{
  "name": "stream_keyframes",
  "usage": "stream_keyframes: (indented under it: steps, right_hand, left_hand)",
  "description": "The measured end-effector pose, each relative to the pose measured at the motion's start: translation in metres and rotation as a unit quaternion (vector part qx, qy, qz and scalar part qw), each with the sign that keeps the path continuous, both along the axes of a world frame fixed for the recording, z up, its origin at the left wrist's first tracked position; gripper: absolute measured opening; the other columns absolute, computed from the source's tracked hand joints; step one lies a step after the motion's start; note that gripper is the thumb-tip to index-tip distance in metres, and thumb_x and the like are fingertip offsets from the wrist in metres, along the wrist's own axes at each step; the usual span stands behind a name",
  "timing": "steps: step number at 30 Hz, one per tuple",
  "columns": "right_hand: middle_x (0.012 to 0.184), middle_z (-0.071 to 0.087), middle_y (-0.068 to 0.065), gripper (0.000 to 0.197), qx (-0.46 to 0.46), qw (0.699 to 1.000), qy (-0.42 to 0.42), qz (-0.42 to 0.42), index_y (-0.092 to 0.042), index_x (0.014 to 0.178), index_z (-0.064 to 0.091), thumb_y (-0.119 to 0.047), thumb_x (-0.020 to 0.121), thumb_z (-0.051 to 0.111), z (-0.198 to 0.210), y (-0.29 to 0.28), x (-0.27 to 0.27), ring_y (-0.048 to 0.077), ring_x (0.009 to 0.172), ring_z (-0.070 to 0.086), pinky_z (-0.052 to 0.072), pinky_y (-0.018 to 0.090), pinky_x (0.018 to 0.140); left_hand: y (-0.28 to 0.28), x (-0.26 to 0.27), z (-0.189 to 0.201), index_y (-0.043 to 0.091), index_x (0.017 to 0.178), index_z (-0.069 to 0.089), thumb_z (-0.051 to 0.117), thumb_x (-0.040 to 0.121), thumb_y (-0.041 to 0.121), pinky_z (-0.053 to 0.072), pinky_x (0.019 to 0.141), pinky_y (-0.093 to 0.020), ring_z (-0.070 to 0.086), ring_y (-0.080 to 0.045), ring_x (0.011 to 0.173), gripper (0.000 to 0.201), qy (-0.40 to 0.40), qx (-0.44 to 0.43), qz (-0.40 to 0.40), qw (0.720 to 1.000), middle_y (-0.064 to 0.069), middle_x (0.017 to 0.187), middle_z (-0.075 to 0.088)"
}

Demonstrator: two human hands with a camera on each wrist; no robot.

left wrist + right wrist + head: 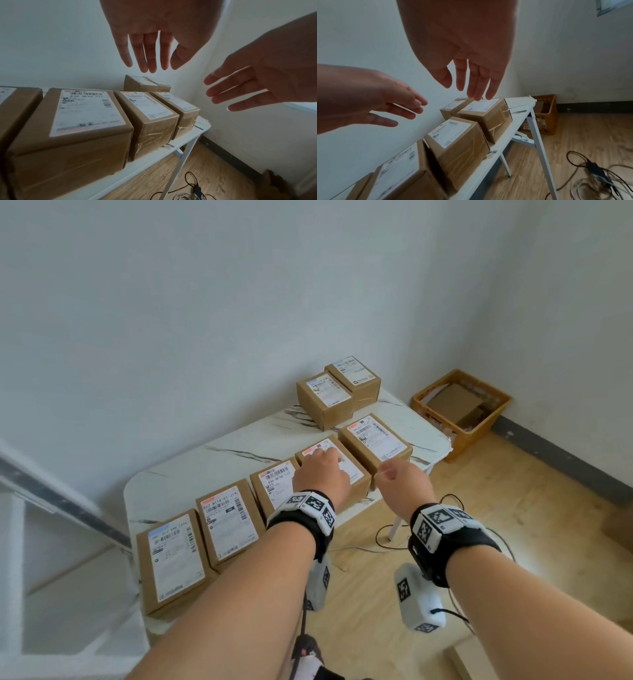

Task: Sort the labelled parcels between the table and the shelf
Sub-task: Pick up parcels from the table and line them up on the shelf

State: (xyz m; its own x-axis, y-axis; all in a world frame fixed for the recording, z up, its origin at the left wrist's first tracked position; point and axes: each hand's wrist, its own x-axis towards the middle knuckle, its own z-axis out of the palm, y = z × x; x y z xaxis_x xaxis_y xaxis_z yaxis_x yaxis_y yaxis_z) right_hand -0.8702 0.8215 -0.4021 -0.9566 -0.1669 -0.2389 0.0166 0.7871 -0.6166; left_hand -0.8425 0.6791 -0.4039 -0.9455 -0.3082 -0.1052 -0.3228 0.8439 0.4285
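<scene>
Five parcels [274,491] sit in a row along the table's [219,460] front edge, two more [337,392] behind at its far corner.

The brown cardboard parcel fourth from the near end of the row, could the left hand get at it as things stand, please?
Probably yes. The left hand hovers open right above that brown cardboard parcel, nothing lies between them, and the open right hand stays off to its side.

Five brown parcels [310,474] with white labels lie flat in a row along the bench's [219,460] front edge. Two more parcels [337,390] sit side by side at the back.
</scene>
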Motion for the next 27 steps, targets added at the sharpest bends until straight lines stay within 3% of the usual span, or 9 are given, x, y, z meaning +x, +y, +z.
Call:
stream_keyframes:
  steps: [7,11,14,17,20,23,27]
  right_hand:
    - [0.123,0.064,0.002,0.033,-0.002,1.000,-0.004,0.002,-0.019,0.129,0.057,-0.026,0.096,0.052,-0.011,-0.016,-0.089,0.021,0.108,0.060,0.050,0.037,0.094]
    - [0.123,0.063,0.002,0.035,0.030,0.999,0.017,0.040,-0.019,0.132,0.053,-0.026,0.097,0.053,-0.009,-0.035,-0.153,0.021,0.110,0.060,0.049,0.034,0.096]
    - [0.122,0.064,0.003,0.037,0.020,0.999,0.012,0.035,-0.019,0.133,0.052,-0.025,0.097,0.053,-0.004,-0.054,-0.196,0.021,0.106,0.061,0.051,0.037,0.096]
    - [0.116,0.066,0.002,0.036,0.025,0.999,0.010,0.041,-0.018,0.132,0.053,-0.024,0.097,0.052,-0.012,-0.071,-0.218,0.019,0.099,0.062,0.054,0.038,0.091]
    - [0.119,0.065,0.002,0.035,0.045,0.997,0.009,0.065,-0.019,0.131,0.054,-0.024,0.097,0.052,-0.025,-0.080,-0.230,0.018,0.103,0.062,0.052,0.033,0.090]
    - [0.121,0.065,0.003,0.035,0.046,0.997,-0.005,0.069,-0.018,0.132,0.054,-0.025,0.097,0.051,-0.028,-0.084,-0.254,0.020,0.107,0.062,0.051,0.035,0.092]
    - [0.123,0.066,0.010,0.037,0.021,0.998,-0.032,0.042,-0.013,0.133,0.056,-0.024,0.099,0.048,-0.031,-0.092,-0.283,0.026,0.110,0.061,0.048,0.035,0.092]
  left_hand:
    - [-0.023,-0.081,-0.017,0.021,0.121,0.057,0.047,0.097,0.021,0.047,0.091,-0.036,0.053,-0.022,0.112,0.025,0.018,0.013,0.043,0.999,0.000,0.122,0.058]
    - [-0.041,-0.139,-0.021,0.020,0.124,0.057,0.051,0.097,0.023,0.050,0.090,-0.035,0.055,-0.020,0.110,0.028,0.030,0.044,0.067,0.996,0.001,0.123,0.058]
    - [-0.061,-0.175,-0.022,0.019,0.124,0.056,0.049,0.097,0.023,0.051,0.085,-0.033,0.056,-0.019,0.107,0.028,0.034,0.053,0.083,0.995,0.001,0.122,0.058]
    - [-0.084,-0.201,-0.029,0.017,0.120,0.056,0.050,0.096,0.025,0.051,0.079,-0.032,0.059,-0.020,0.101,0.026,0.009,0.058,0.103,0.993,-0.001,0.117,0.060]
    - [-0.098,-0.217,-0.043,0.017,0.122,0.055,0.057,0.093,0.026,0.051,0.073,-0.031,0.062,-0.021,0.097,0.030,-0.018,0.096,0.140,0.985,-0.002,0.118,0.060]
    - [-0.103,-0.231,-0.052,0.017,0.127,0.051,0.059,0.092,0.023,0.045,0.066,-0.027,0.063,-0.022,0.099,0.036,-0.030,0.125,0.164,0.978,-0.002,0.121,0.059]
    - [-0.107,-0.248,-0.062,0.015,0.132,0.045,0.058,0.092,0.022,0.044,0.070,-0.031,0.062,-0.025,0.101,0.043,-0.044,0.133,0.190,0.972,-0.005,0.120,0.059]
